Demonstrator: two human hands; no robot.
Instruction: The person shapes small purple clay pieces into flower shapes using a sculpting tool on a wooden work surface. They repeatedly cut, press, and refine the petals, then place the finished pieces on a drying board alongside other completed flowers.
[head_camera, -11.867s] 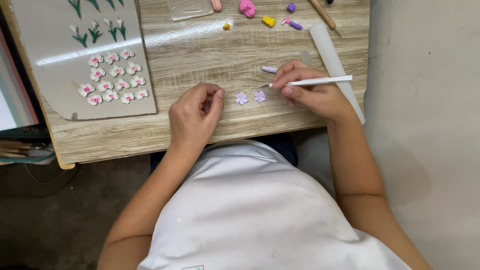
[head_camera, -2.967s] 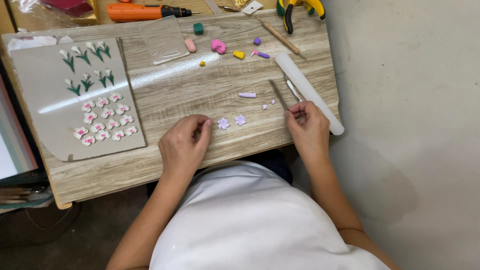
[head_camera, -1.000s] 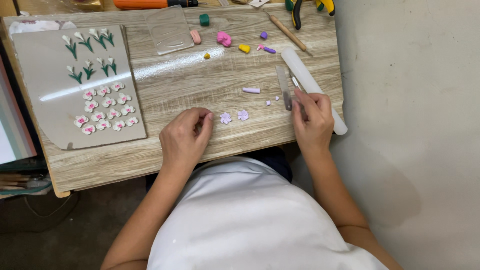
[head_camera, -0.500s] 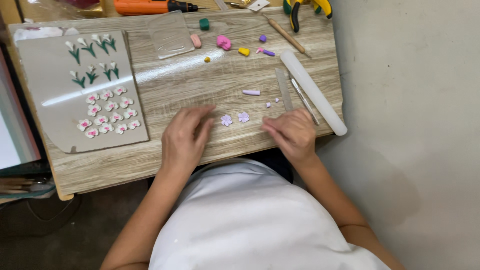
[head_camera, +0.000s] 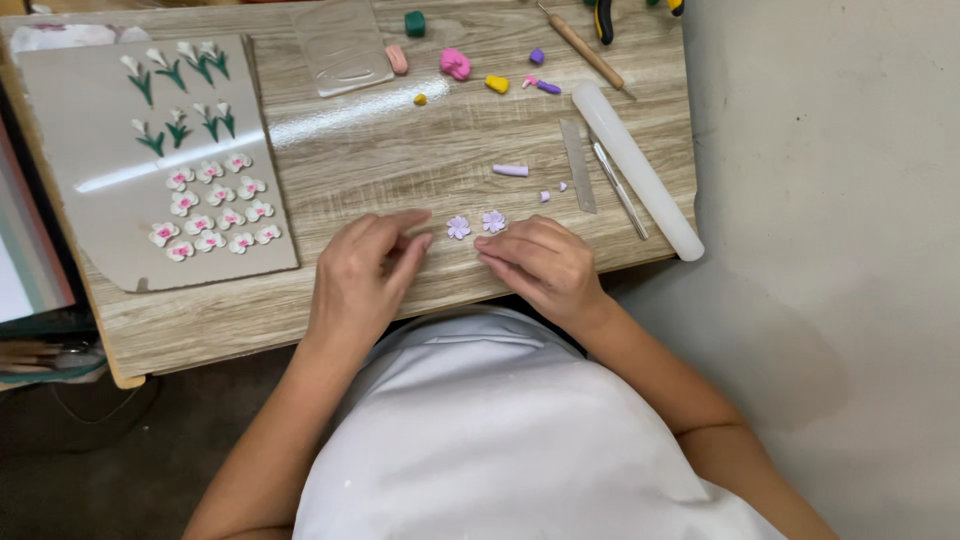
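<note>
Two small lilac clay flowers (head_camera: 458, 227) (head_camera: 493, 221) lie side by side on the wooden table (head_camera: 350, 170), near its front edge. My left hand (head_camera: 365, 275) rests on the table just left of them. Its thumb and fingers are drawn together and their tips point at the flowers; I see nothing between them. My right hand (head_camera: 540, 265) lies flat just below and right of the flowers, holding nothing. Its fingertips reach the right-hand flower.
A grey board (head_camera: 110, 200) at the left carries several white-pink flowers and green-stemmed buds. To the right lie a white roller (head_camera: 640, 175), a metal blade (head_camera: 577, 165), a needle tool (head_camera: 618, 188) and a lilac clay roll (head_camera: 510, 170). Coloured clay lumps and a clear sheet (head_camera: 340, 45) sit farther back.
My right hand has let go of the tool by the roller and come left and down to the lilac flowers. My left hand stays beside them.
</note>
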